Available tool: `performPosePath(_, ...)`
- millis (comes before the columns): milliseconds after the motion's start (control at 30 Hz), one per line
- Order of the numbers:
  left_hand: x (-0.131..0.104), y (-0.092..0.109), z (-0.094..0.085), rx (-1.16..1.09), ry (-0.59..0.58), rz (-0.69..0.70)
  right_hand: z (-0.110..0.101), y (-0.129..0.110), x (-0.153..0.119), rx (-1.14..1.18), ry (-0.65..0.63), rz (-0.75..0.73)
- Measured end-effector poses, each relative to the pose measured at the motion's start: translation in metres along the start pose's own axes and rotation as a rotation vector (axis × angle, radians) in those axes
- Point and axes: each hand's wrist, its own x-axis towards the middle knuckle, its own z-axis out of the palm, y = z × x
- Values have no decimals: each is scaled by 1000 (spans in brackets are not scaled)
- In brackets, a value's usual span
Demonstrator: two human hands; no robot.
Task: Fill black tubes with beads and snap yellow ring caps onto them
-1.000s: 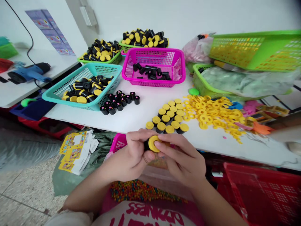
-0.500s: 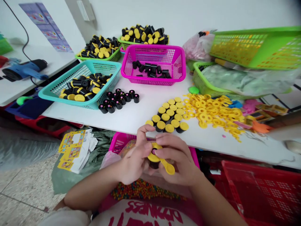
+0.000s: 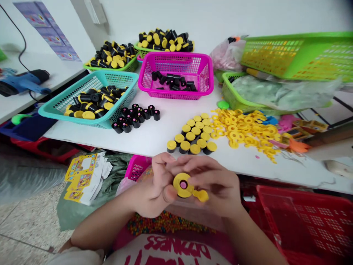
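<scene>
Between both hands, above my lap, is a small black canister with a yellow flip-top cap (image 3: 179, 191). The cap's ring faces up, a pink dot shows in its centre hole, and its hinged lid hangs out to the lower right. My left hand (image 3: 157, 187) grips the canister's left side, thumb near the rim. My right hand (image 3: 215, 184) holds its right side, fingers on the ring and by the lid. Most of the black body is hidden by the fingers. On the table just beyond stand capped black canisters (image 3: 190, 136) in rows, beside a heap of loose yellow caps (image 3: 239, 127).
Uncapped black canisters (image 3: 135, 119) stand by a turquoise basket (image 3: 46, 108) of capped ones. A pink basket (image 3: 176, 55) holds black canisters. Green baskets (image 3: 270, 59) are at right, a blue heat gun (image 3: 22, 82) at left. Colourful beads (image 3: 165, 224) lie below my hands.
The canister has tilted so its yellow ring and pink centre face me more fully. My right fingers have shifted off the centre hole. The view has moved slightly right.
</scene>
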Motion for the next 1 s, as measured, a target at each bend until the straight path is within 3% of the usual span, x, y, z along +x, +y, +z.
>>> performPosePath(100,2,4,-13,462,-101,204,2,10,1,300,31,375)
performPosePath(233,5,17,-22,870,-141,175,3,20,0,595,-105,794)
performPosePath(300,8,22,-21,974,-144,158,4,21,0,608,-85,835)
performPosePath(400,14,26,-17,1046,-124,151,6,16,1,504,0,758)
performPosePath(533,16,17,-15,1103,67,130,-4,10,4,209,82,645)
performPosePath(600,15,6,-19,1147,241,116,-24,12,4,-122,265,499)
performPosePath(700,10,-11,-29,1171,469,3,-71,24,0,-844,592,322)
performPosePath(767,7,-17,-35,1152,551,-173,-103,34,-6,-1218,647,341)
performPosePath(833,6,-19,-39,1148,575,-345,-126,42,-14,-1416,695,425)
performPosePath(1000,11,-24,-40,1085,543,-555,-136,53,-20,-1487,651,586)
